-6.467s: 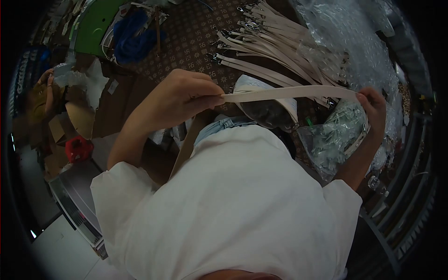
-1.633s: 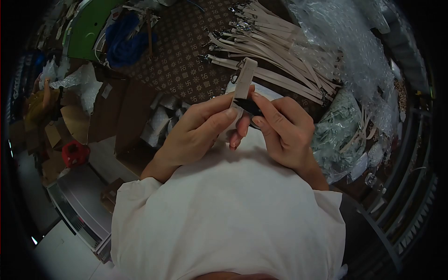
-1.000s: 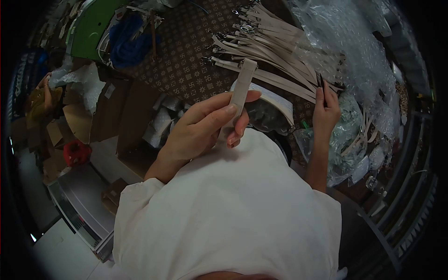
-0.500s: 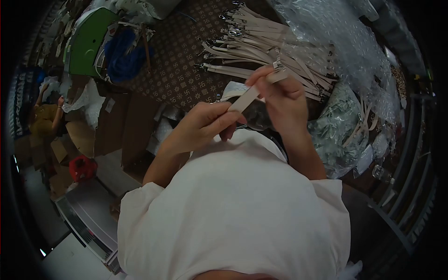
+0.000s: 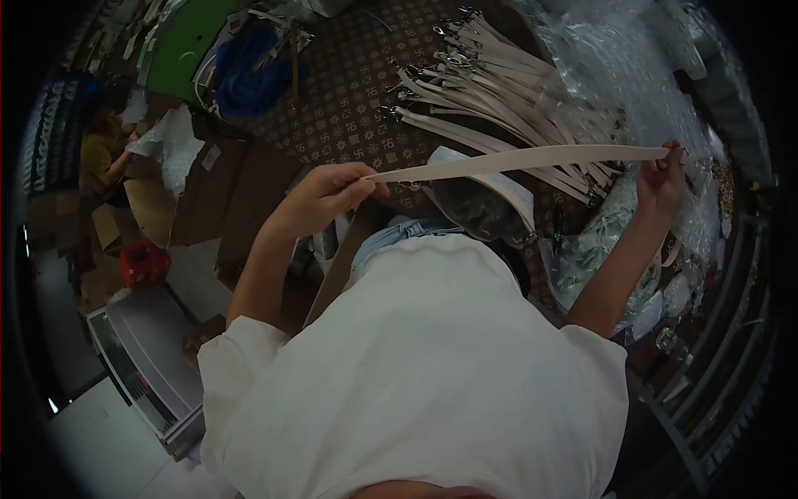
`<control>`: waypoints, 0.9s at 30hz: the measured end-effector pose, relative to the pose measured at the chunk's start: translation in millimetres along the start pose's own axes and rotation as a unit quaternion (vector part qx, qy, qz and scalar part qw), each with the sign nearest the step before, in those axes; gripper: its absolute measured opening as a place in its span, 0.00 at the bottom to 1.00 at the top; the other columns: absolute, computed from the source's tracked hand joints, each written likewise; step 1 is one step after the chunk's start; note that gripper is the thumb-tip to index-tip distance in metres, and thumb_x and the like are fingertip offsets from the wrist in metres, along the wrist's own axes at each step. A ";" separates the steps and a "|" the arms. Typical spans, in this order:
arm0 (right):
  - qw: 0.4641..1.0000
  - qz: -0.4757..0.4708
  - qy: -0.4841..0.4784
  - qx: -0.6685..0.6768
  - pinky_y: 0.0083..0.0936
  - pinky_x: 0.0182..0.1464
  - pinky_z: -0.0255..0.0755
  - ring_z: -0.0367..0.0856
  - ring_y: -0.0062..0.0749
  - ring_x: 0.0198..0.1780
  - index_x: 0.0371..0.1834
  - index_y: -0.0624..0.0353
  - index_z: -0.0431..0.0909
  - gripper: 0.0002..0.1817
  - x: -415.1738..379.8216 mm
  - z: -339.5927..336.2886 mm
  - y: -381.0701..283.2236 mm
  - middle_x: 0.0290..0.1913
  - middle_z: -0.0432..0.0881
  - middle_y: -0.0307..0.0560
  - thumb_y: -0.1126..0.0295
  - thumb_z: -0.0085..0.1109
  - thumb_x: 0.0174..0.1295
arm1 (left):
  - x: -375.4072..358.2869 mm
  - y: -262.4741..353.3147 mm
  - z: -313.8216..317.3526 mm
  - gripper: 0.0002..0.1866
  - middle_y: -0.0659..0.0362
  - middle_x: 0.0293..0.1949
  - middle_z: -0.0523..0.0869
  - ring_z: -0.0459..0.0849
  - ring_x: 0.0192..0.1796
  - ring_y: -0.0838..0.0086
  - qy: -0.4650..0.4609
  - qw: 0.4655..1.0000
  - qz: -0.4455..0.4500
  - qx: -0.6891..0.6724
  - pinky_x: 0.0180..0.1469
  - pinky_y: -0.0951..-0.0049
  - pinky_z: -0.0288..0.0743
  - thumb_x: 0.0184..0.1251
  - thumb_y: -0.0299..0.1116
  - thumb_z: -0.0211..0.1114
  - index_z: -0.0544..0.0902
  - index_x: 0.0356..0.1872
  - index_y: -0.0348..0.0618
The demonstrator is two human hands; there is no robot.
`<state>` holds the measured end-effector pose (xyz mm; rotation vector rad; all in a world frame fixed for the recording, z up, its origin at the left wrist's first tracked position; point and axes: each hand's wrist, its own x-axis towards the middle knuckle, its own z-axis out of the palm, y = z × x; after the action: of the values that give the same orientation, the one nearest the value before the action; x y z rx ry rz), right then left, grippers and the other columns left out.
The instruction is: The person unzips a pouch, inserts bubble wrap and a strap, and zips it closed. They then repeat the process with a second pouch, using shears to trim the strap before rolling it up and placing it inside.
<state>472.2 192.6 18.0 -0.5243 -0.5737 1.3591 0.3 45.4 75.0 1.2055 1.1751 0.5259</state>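
Note:
A cream strap (image 5: 515,158) is stretched out nearly level between my hands, its middle bowed slightly upward. My left hand (image 5: 328,193) pinches one end between thumb and fingers. At the other end, my right hand (image 5: 662,179) has its fingers closed round the strap tip. Below the strap, close to my waist, lies an open pouch (image 5: 478,208) with a white edge and a dark inside. Beyond it, a pile of similar cream straps (image 5: 499,91) with metal clips is fanned over the brown patterned cloth (image 5: 349,91).
Clear plastic wrap (image 5: 615,58) covers the far right, above a bag of greenish pieces (image 5: 615,241). A blue bundle (image 5: 249,71) lies beside a green panel (image 5: 187,46). At left are cardboard boxes (image 5: 199,224), a red object (image 5: 143,264) and another person (image 5: 104,154).
My hands have moved apart, the right one far out to the right, so the strap is now drawn out long between them. The view has shifted a little.

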 end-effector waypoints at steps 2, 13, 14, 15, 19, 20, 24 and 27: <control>0.999 0.042 -0.019 0.025 0.20 0.32 0.63 0.68 0.20 0.30 0.43 0.61 0.73 0.11 1.3 -2.7 7.8 0.36 0.76 0.41 0.68 0.56 0.60 | 0.8 13.9 13.1 0.07 0.59 0.24 0.73 0.70 0.24 0.75 0.191 0.930 0.192 0.247 0.26 0.74 0.66 0.55 0.21 0.60 0.76 0.36 0.39; 0.960 0.102 -0.105 0.238 0.21 0.36 0.62 0.64 0.26 0.36 0.37 0.59 0.69 0.07 -31.6 1.1 28.0 0.33 0.70 0.39 0.73 0.56 0.57 | -2.4 39.2 21.5 0.18 0.56 0.31 0.71 0.71 0.29 0.69 0.355 0.722 0.410 0.430 0.26 0.74 0.66 0.42 0.16 0.63 0.74 0.38 0.42; 0.961 0.101 -0.104 0.237 0.21 0.36 0.62 0.64 0.26 0.36 0.37 0.59 0.69 0.07 -32.3 -0.7 27.9 0.33 0.70 0.39 0.73 0.56 0.57 | -2.5 40.4 22.4 0.17 0.56 0.31 0.71 0.71 0.28 0.69 0.347 0.725 0.413 0.428 0.26 0.74 0.66 0.44 0.17 0.64 0.74 0.38 0.41; 0.963 0.082 -0.081 0.245 0.21 0.38 0.64 0.65 0.27 0.37 0.37 0.60 0.70 0.08 -32.9 -1.7 27.4 0.34 0.71 0.40 0.74 0.57 0.56 | -2.8 42.5 23.1 0.17 0.56 0.31 0.71 0.71 0.28 0.69 0.346 0.726 0.414 0.427 0.26 0.74 0.66 0.44 0.17 0.64 0.74 0.38 0.41; 0.947 0.014 -0.050 0.317 0.23 0.42 0.69 0.71 0.29 0.39 0.36 0.63 0.73 0.08 -32.7 -1.0 23.9 0.38 0.73 0.43 0.76 0.59 0.54 | -3.1 35.1 12.0 0.09 0.59 0.28 0.71 0.70 0.27 0.75 0.124 0.975 0.170 0.076 0.27 0.77 0.65 0.60 0.32 0.59 0.73 0.36 0.38; 0.948 0.010 -0.049 0.315 0.23 0.42 0.69 0.71 0.29 0.39 0.36 0.63 0.73 0.08 -30.7 -1.9 22.1 0.38 0.73 0.43 0.76 0.59 0.54 | -1.1 27.9 8.2 0.13 0.59 0.27 0.72 0.70 0.27 0.76 -0.039 0.985 -0.007 -0.168 0.28 0.78 0.66 0.64 0.39 0.55 0.73 0.35 0.36; 0.956 -0.042 0.062 0.282 0.21 0.38 0.74 0.76 0.27 0.36 0.38 0.65 0.75 0.09 -25.1 3.0 19.2 0.40 0.76 0.47 0.76 0.60 0.53 | -1.9 10.1 27.1 0.17 0.59 0.25 0.75 0.71 0.24 0.82 -0.218 0.904 0.018 -0.366 0.23 0.83 0.65 0.67 0.44 0.52 0.74 0.36 0.38; 0.975 -0.033 0.068 0.211 0.18 0.33 0.73 0.76 0.25 0.35 0.38 0.64 0.76 0.09 -25.1 -2.2 29.1 0.41 0.76 0.47 0.77 0.59 0.54 | -10.0 26.3 28.2 0.15 0.59 0.20 0.75 0.72 0.21 0.81 -0.247 0.748 0.103 -0.607 0.20 0.84 0.64 0.71 0.38 0.44 0.71 0.36 0.35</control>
<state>449.0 171.7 -4.6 -0.2455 -0.1783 1.3220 28.5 33.7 100.5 0.2450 0.0696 0.8682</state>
